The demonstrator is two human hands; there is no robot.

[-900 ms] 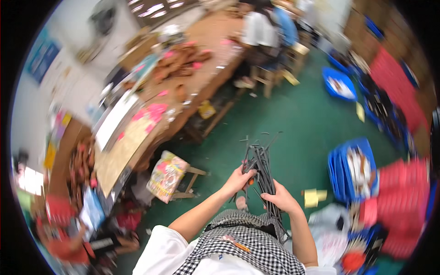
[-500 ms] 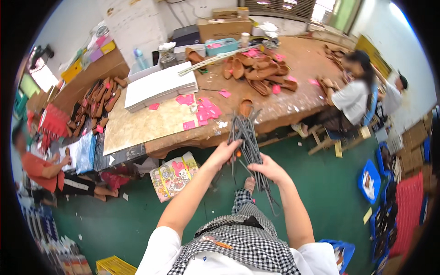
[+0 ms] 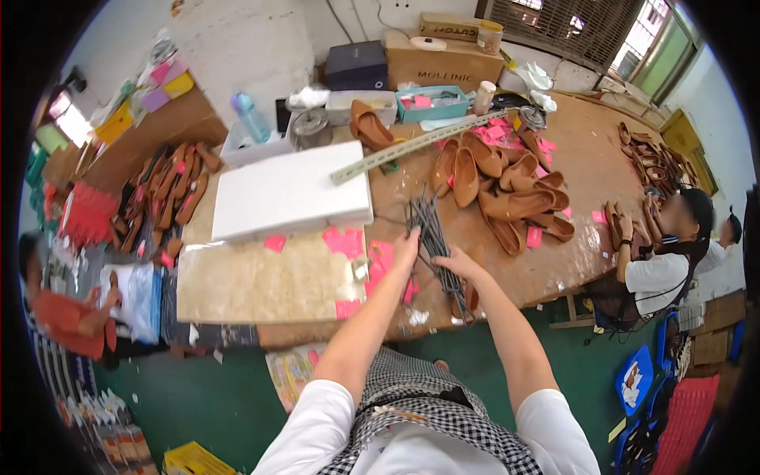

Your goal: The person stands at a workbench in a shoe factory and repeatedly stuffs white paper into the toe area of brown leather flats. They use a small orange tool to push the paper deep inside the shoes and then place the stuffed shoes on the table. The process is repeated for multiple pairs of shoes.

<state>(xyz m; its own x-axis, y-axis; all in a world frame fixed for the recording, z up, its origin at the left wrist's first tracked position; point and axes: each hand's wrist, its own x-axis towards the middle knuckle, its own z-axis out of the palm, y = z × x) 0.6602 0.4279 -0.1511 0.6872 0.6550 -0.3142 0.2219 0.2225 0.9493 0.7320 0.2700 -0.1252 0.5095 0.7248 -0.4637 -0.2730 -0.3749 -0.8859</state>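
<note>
Over the near edge of the brown work table (image 3: 491,273), I hold a bundle of long, thin dark grey strips (image 3: 430,227) at a slant. My left hand (image 3: 407,247) is closed around its left side. On the lower right side, my right hand (image 3: 461,264) grips the same bundle. A single brown shoe (image 3: 469,299) shows partly from under the bundle's lower end. Just beyond my hands, to the right, lies a heap of brown flat shoes (image 3: 514,198). Pink paper slips (image 3: 380,257) are scattered beside my left hand.
A white stack of sheets (image 3: 293,190) and a pale board (image 3: 261,277) occupy the table's left. A slotted metal bar (image 3: 419,145) rests across the stack's corner. Two people sit or stand at the right; another person (image 3: 71,317) works at the left. A blue basket (image 3: 633,380) stands on the floor.
I have come closer to the table, and the bundle is now over its near edge instead of over the floor. Both hands still hold the bundle.
</note>
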